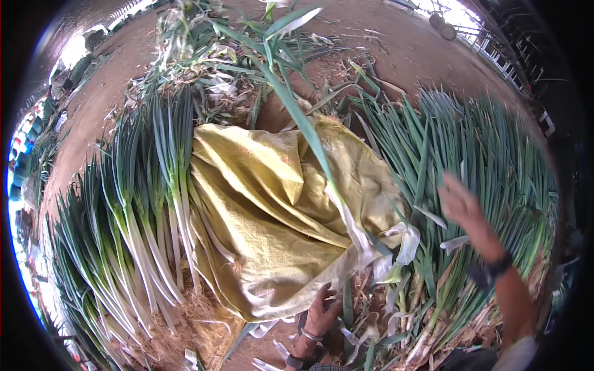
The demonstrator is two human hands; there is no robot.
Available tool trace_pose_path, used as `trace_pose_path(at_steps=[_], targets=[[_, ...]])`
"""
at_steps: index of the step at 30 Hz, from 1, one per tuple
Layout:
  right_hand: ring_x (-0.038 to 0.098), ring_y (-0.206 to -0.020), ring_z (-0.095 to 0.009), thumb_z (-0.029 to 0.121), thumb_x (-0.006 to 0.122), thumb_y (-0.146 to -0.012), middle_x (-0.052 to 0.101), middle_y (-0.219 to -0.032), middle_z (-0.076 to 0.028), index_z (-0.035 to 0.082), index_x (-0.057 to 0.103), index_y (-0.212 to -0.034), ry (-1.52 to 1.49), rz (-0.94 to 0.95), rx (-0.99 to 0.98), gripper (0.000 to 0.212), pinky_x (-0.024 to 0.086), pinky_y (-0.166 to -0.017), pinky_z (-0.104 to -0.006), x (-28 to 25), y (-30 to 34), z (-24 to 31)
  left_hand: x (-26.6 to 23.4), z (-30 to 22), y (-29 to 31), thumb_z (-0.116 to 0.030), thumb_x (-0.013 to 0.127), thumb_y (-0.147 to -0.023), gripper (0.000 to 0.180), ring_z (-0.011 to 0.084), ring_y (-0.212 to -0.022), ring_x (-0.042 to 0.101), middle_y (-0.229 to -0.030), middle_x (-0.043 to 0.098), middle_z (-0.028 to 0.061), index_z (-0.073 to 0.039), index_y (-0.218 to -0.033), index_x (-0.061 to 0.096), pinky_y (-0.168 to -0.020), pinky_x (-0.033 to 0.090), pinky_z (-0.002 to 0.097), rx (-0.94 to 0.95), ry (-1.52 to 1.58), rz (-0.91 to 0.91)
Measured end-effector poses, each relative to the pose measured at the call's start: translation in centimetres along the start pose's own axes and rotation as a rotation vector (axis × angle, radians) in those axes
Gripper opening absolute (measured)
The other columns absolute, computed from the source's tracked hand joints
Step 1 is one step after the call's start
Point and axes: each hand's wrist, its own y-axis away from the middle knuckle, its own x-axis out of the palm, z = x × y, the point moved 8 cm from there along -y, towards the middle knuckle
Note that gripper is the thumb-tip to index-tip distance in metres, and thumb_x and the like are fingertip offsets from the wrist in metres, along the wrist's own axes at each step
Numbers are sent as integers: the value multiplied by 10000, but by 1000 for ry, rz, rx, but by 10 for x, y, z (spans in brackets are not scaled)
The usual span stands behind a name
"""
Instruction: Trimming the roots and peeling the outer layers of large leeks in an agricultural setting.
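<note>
Left hand (322, 314) is gripping the base of one long leek (309, 133), its stalk rising over the yellow woven sack (266, 210). Right hand (459, 201) is hovering open (blurred) above the right-side leek pile (489, 161). Another leek row (133, 210) is lying left.

two bare hands, wrists dressed
left hand (322, 315) wears a thin bangle; right hand (461, 204) a dark wristband, light sleeve behind.

You're sitting w/ a sack (272, 210) lying in the middle; cleaned leeks (142, 229) are lying to its left, an untrimmed pile (476, 161) to its right, trimmings (210, 68) behind it, one leek (322, 154) lying across it
</note>
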Motion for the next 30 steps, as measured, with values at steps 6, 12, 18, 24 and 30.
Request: trace_pose_path(at_steps=[6, 12, 18, 24, 30], targets=[[484, -1058, -202, 83, 576, -787, 396, -1273, -99, 8, 333, -1284, -117, -423, 298, 558, 390, -892, -302, -127, 261, -131, 8, 19, 7, -58, 594, -797, 539, 167, -913, 553, -1075, 533, 130, -22, -1270, 338, -784, 464, 264, 90, 10, 81], [471, -1086, -212, 230, 485, -855, 380, -1292, -106, 67, 326, -1297, 151, -722, 254, 497, 390, -884, -323, -215, 483, -64, -60, -15, 85, 0, 552, -786, 457, 155, -853, 554, -1007, 566, 122, -3, -1219, 406, -691, 483, 254, 156, -192, -48], [467, -1092, -185, 341, 507, -839, 386, -1288, -86, 70, 307, -1304, -60, -1024, 51, 574, 413, -856, -313, -248, 646, -92, -65, -124, 146, -54, 553, -786, 409, 148, -748, 574, -961, 584, 137, 15, -1176, 448, -607, 490, 247, 389, -519, -26], [562, -910, -168, 287, 599, -783, 481, -1180, -86, 33, 460, -1185, -128, -817, 119, 496, 458, -767, -270, -183, 544, -74, 65, -196, 141, -53, 579, -772, 466, 181, -833, 593, -1069, 557, 145, -44, -1215, 435, -681, 491, 267, 573, -819, 141], [569, -883, -170, 113, 649, -720, 475, -1150, -102, -12, 509, -1091, -291, -479, 48, 416, 466, -764, -264, -137, 451, -53, 140, -144, -3, -105, 663, -652, 809, 344, -1111, 447, -1345, 263, 189, -135, -1341, 240, -902, 408, 355, 669, -1332, 199]])
